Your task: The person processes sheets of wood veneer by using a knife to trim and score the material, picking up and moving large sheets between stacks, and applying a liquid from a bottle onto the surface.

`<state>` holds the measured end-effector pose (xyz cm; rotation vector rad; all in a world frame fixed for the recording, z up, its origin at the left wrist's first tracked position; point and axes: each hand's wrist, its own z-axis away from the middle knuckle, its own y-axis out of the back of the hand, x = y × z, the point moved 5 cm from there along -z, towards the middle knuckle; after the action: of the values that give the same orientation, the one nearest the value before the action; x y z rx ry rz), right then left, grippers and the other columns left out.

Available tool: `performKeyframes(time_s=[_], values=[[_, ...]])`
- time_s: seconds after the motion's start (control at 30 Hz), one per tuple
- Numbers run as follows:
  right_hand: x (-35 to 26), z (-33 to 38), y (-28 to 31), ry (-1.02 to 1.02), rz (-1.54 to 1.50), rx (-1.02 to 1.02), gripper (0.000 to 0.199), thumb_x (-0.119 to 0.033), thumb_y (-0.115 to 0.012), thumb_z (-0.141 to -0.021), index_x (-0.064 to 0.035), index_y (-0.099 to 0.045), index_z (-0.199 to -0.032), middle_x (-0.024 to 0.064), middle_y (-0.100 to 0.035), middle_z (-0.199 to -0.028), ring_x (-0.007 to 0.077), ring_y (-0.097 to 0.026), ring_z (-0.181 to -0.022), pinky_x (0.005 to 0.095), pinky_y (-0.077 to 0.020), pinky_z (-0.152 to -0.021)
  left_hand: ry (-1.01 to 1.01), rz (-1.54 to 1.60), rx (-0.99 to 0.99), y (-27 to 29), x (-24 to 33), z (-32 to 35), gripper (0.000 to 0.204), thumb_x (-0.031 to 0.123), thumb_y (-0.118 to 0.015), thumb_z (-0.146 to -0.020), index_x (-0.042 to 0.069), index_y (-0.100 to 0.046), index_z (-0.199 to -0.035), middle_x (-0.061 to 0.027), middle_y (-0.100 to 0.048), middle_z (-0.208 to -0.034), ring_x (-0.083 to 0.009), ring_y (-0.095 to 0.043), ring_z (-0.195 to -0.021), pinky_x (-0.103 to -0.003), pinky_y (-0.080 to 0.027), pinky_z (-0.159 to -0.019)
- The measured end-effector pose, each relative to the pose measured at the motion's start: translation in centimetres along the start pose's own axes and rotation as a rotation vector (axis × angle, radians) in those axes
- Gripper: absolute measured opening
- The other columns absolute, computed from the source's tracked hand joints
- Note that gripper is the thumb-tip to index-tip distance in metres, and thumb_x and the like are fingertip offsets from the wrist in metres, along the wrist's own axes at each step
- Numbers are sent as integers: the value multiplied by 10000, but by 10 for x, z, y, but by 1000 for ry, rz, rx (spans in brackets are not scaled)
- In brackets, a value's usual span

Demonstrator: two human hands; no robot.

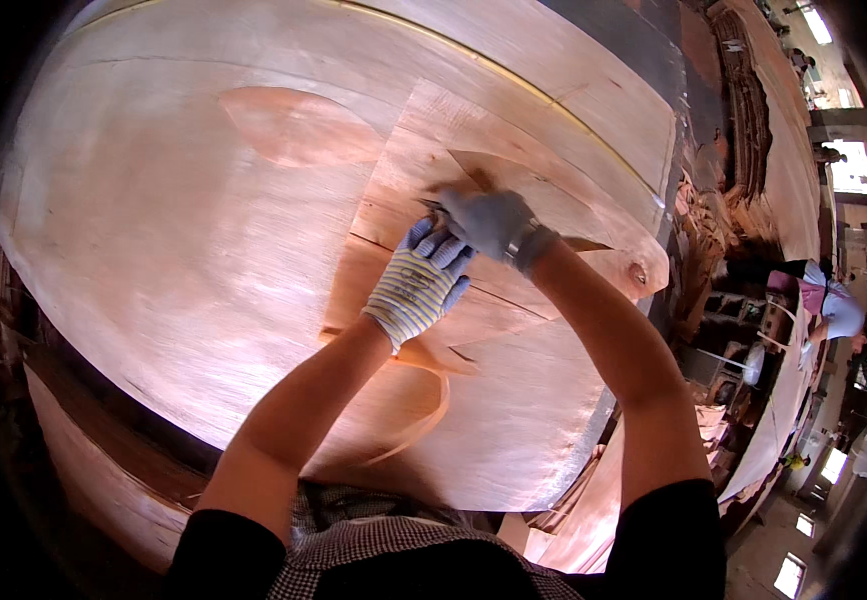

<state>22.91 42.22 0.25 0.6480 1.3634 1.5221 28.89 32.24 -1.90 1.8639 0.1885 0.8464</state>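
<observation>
A large pale wood veneer sheet spreads in front of me, with smaller reddish veneer pieces overlapping on it. My left hand, in a striped knit glove, lies over these pieces with its fingers stretched toward the other hand. Just beyond its fingertips is my right hand, in a grey glove and blurred by motion. Its fingers are closed, and a small dark tip pokes out at their left side; the rest of the held thing is hidden. Below my left wrist a thin veneer strip curls up.
A leaf-shaped veneer piece lies at the far left of the sheet. A narrow yellow strip runs across the far side. Stacked veneer and hollow blocks stand to the right, where another person bends over a sheet.
</observation>
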Motion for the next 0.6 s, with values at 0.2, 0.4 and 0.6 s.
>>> performKeyframes(time_s=[0.2, 0.4, 0.6], values=[[14, 21, -2, -7, -116, -3, 281, -279, -471, -882, -141, -574, -1104, 176, -634, -788, 318, -638, -678, 436, -502, -556, -1, -41, 86, 6, 1, -1, 383, 240, -598, -769, 73, -567, -1112, -92, -475, -1178, -350, -384, -1192, -504, -248, -1049], [69, 252, -85, -550, 246, -159, 301, -317, -466, -894, -98, -559, -1078, 130, -602, -605, 285, -567, -428, 432, -424, -376, 15, -68, 78, 6, 4, -2, 362, 229, -589, -764, 84, -576, -1096, -90, -474, -1161, -343, -386, -1186, -509, -249, -1048], [69, 250, -29, -444, 189, 384, 172, -257, -525, -881, -98, -538, -819, 115, -566, -624, 312, -564, -501, 423, -441, -441, 2, -103, 107, 9, 5, -2, 349, 194, -591, -758, 88, -581, -1090, -94, -480, -1167, -342, -382, -1197, -517, -257, -1042]])
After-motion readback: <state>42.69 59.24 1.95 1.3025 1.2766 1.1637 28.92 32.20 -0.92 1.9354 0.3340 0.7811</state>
